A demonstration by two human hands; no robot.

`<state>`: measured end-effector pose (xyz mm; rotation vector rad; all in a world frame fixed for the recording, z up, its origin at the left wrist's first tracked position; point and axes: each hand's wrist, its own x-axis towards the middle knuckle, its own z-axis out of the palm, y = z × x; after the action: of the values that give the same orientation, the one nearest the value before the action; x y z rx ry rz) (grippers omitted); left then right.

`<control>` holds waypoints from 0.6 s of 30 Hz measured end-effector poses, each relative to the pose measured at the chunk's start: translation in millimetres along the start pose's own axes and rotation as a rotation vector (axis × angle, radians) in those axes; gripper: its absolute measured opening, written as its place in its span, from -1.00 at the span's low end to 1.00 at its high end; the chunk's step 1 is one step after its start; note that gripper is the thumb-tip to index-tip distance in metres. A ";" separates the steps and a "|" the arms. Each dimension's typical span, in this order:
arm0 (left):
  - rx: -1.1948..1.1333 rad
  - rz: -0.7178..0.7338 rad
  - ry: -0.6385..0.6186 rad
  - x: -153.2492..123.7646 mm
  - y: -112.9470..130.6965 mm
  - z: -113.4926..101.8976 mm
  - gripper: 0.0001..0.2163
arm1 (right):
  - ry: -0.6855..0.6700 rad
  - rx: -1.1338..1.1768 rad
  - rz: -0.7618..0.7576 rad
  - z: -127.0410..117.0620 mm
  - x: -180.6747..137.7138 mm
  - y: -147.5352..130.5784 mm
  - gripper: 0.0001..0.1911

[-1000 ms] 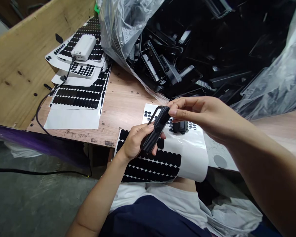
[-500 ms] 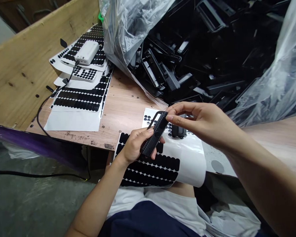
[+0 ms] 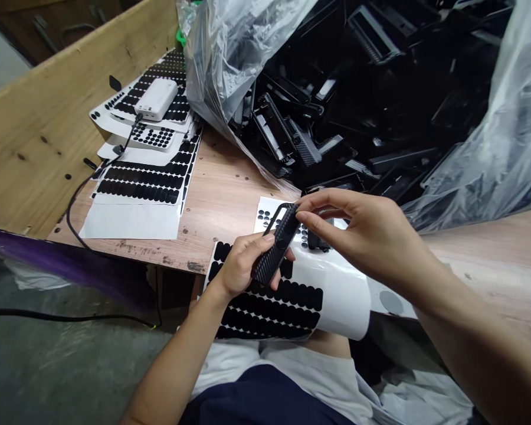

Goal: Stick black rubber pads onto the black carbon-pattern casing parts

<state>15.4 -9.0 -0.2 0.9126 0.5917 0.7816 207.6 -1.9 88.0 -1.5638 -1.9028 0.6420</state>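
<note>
My left hand [image 3: 243, 260] is wrapped round a black plastic part [image 3: 272, 260] with a carbon-fibre pattern and a loop-shaped frame at its upper side. The part is held tilted, its upper end leaning to the right. At that end my right hand [image 3: 349, 221] touches it, thumb and forefinger pinched together; whatever may be between the fingertips is too small to make out. Beneath the hands lies a sheet of black stickers [image 3: 269, 310], its white right side curling over the table edge. Another black part [image 3: 317, 241], partly hidden by my right hand, rests on a white dotted sheet [image 3: 265, 206].
A large clear plastic bag [image 3: 230, 65] full of black plastic parts [image 3: 310, 141] stands behind my hands. Sticker sheets [image 3: 137, 183] are stacked at the left, with a white power bank [image 3: 157, 99] and its black cable [image 3: 68, 206]. A wooden board [image 3: 71, 112] borders the table.
Hardly anything differs. The view has shifted slightly, and both hands keep their places on the black plastic part, with the right fingertips still at its upper end.
</note>
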 end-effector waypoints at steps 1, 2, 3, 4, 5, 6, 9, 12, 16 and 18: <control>0.000 -0.001 0.002 0.0 0.3 0.1 -0.56 | 0.018 -0.022 -0.024 1.0 -0.8 0.5 -0.84; -0.003 0.000 0.007 0.0 0.7 0.3 -0.57 | 0.039 -0.043 -0.050 2.2 -1.8 1.2 -0.86; -0.007 0.002 0.013 0.1 1.1 0.5 -0.56 | 0.063 -0.065 -0.078 3.5 -2.8 1.9 -0.87; -0.012 0.002 0.019 0.3 1.6 0.8 -0.56 | 0.086 -0.087 -0.106 5.1 -4.0 2.6 -0.88; -0.014 0.002 0.023 0.7 2.1 1.1 -0.55 | 0.106 -0.113 -0.136 7.0 -5.4 3.0 -0.89; -0.014 0.003 0.025 1.1 2.5 1.3 -0.54 | 0.124 -0.145 -0.169 9.3 -7.0 2.9 -0.89; 0.001 0.010 0.024 2.2 3.1 1.6 -0.53 | 0.254 -0.295 -0.253 18.0 -12.5 -0.1 -0.87; 0.037 0.027 0.032 1.8 3.3 1.3 -0.56 | 0.426 -0.413 -0.237 26.1 -15.7 -1.4 -0.77; 0.081 0.042 0.030 -1.1 4.9 1.1 -0.59 | 0.394 -0.308 -0.046 28.5 -11.2 17.3 -0.64; 0.093 0.044 0.021 -2.1 6.1 1.8 -0.58 | 0.430 -0.341 0.151 28.7 -8.4 33.8 -0.59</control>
<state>13.5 -9.2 6.2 1.0064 0.6322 0.8093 212.1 -3.5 43.1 -1.8883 -1.6332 0.0222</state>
